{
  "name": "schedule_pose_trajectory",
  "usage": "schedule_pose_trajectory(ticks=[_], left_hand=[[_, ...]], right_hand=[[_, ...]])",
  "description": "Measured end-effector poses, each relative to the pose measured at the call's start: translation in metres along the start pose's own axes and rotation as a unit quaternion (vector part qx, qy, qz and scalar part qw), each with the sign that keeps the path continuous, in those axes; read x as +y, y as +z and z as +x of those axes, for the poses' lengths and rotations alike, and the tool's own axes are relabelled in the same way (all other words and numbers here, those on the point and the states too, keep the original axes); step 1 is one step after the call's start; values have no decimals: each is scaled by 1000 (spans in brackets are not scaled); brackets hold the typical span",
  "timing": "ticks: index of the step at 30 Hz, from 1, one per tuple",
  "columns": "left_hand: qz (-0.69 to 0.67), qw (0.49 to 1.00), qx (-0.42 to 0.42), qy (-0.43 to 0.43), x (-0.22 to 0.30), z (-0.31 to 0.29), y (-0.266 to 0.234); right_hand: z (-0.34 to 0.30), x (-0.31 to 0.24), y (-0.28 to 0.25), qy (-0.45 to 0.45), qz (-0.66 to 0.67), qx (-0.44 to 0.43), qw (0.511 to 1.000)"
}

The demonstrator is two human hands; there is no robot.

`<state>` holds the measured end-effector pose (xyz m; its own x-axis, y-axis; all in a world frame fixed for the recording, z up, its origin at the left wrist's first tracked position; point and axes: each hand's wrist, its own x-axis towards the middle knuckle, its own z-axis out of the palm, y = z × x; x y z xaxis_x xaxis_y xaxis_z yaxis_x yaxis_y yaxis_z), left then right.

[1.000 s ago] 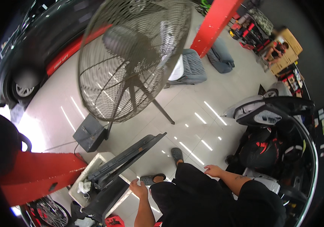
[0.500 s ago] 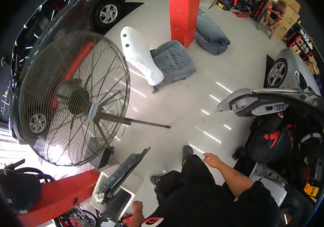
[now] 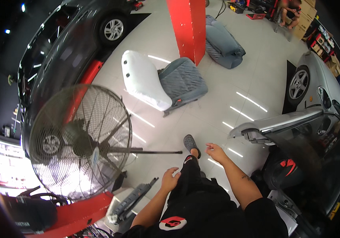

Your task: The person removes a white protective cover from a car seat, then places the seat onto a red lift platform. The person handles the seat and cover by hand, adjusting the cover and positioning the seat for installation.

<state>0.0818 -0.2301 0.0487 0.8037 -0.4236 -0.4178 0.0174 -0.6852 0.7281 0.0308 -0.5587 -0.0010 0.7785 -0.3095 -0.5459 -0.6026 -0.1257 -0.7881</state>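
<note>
Walking past the fan, nothing in hand
View has swung from fan [image 3: 80, 142] toward car seat [image 3: 164, 84]; left hand [image 3: 170, 179] and right hand [image 3: 216, 152] fingers loose, empty.

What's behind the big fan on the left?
Through the fan's wire grille you can see a dark car with one wheel, and a red lift arm running under it. The motor hub and blades cover the rest of the car's lower side.
</note>
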Motion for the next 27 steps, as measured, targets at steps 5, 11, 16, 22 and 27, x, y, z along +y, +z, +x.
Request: schedule_pose_trajectory(ticks=[5, 11, 16, 22, 27], left_hand=[[11, 999, -12, 47, 48, 128, -19], [29, 988, 151, 32, 90, 305, -89], [109, 957, 268, 6, 120, 424, -173], [183, 927, 282, -167, 133, 495, -234], [236, 899, 288, -230, 135, 536, -258]], right_hand=[[89, -24, -32, 43, 135, 43, 989], [148, -54, -86, 155, 130, -9, 979], [183, -73, -105, 209, 218, 23, 953], [240, -85, -121, 244, 165, -60, 954], [273, -84, -144, 222, 160, -66, 960]])
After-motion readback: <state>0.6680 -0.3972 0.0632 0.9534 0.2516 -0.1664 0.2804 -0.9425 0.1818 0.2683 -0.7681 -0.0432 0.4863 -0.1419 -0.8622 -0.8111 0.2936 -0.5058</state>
